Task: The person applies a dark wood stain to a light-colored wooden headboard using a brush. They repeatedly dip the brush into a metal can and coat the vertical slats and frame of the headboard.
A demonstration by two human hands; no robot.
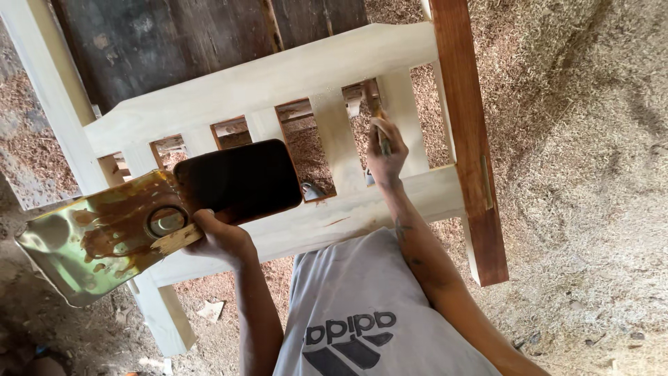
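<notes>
Over a sawdust-covered floor (591,174), a stained metal can (97,233) is gripped by the left hand (219,240); what looks like a brush (381,132) is pinched in the right hand (386,157) against a pale wooden frame (278,76).

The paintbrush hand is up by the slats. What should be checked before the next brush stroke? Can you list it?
1. Right hand grips the thin brush: ok.
2. Brush tip meets the pale wooden slat: cannot tell, hidden.
3. Left hand holds the dented, stain-smeared metal can: ok.
4. Can level: not ok, tilted.
5. Can's round cap closed: ok, it seems.
6. Pale wooden frame steady: cannot tell.
</notes>
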